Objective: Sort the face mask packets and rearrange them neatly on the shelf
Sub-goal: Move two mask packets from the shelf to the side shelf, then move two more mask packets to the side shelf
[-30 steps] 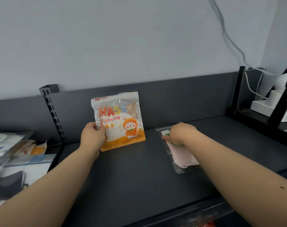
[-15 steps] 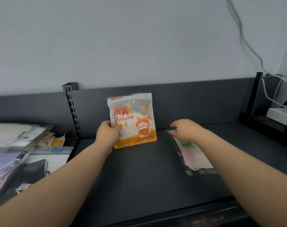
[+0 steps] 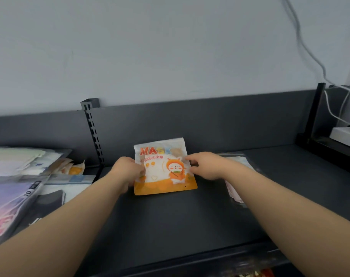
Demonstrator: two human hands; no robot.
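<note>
An orange and white MASK packet point(image 3: 162, 168) with a cartoon figure stands nearly upright on the dark shelf point(image 3: 170, 220), close to the back panel. My left hand point(image 3: 128, 170) grips its left edge. My right hand point(image 3: 205, 165) pinches its right edge, fingers on the front face. A clear packet of pink masks point(image 3: 237, 193) lies flat to the right, partly hidden under my right forearm.
A jumbled pile of mask packets point(image 3: 26, 176) fills the shelf bay to the left, past a slotted upright point(image 3: 93, 134). At the far right stand a black post point(image 3: 315, 110), a white device point(image 3: 345, 134) and cables. More packaging shows below the shelf's front edge.
My right hand left the pink mask packet and moved left onto the orange packet's right edge. The orange packet came down lower toward the shelf. The view shifted left.
</note>
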